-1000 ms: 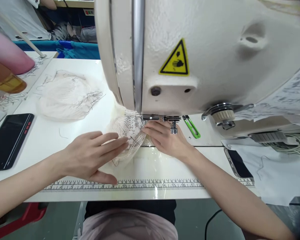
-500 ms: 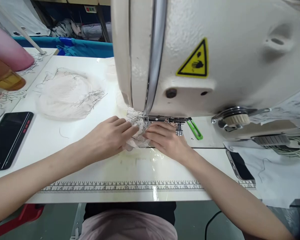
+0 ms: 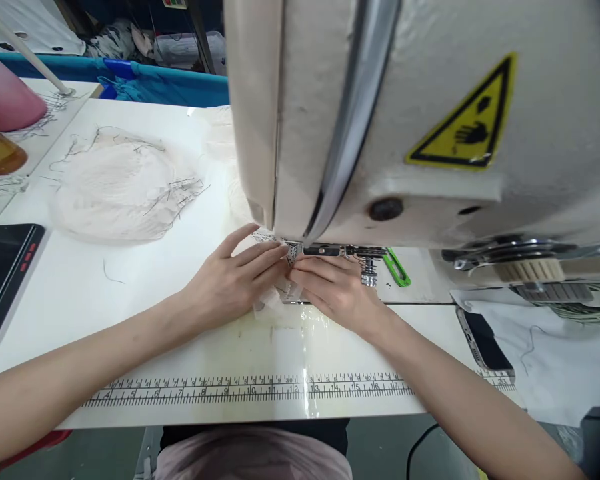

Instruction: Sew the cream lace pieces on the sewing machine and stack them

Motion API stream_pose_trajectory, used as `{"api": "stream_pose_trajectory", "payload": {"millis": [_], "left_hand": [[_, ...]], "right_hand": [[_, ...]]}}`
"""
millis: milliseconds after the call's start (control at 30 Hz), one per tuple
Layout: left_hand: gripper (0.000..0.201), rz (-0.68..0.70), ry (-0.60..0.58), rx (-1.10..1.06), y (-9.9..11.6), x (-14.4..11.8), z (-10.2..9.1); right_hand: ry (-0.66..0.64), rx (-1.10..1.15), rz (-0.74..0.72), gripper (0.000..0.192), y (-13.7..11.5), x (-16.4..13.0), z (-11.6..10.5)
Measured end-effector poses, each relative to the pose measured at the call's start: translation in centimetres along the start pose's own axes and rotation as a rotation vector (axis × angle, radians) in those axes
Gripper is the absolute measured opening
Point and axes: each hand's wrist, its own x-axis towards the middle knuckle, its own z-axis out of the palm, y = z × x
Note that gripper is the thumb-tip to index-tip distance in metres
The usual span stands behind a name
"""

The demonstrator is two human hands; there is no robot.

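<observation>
Lace (image 3: 276,293) lies bunched at frame centre under the sewing machine (image 3: 405,120), pressed flat by left hand (image 3: 230,283) and right hand (image 3: 337,290) with open fingers, gripping nothing, seemingly mid-seam, while pale fabric (image 3: 115,187) waits upper left.

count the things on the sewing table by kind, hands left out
lace piece: 1
pile of pale fabric: 1
phones: 2
green tool: 1
printed ruler strip: 1
total: 6
</observation>
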Motion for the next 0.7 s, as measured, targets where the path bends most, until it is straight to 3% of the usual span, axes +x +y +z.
{"api": "stream_pose_trajectory", "payload": {"millis": [167, 400, 700], "left_hand": [[0.042, 0.000, -0.114, -0.096, 0.05, -0.55, 0.82], [0.045, -0.011, -0.128, -0.110, -0.08, -0.63, 0.76], [0.044, -0.043, -0.134, -0.109, -0.08, -0.65, 0.89]], "right_hand": [[-0.061, 0.032, 0.041, 0.025, -0.13, 0.05, -0.17], [-0.107, 0.084, 0.100, 0.026, -0.28, 0.09, 0.03], [-0.137, 0.146, 0.069, 0.023, 0.26, 0.10, -0.26]]}}
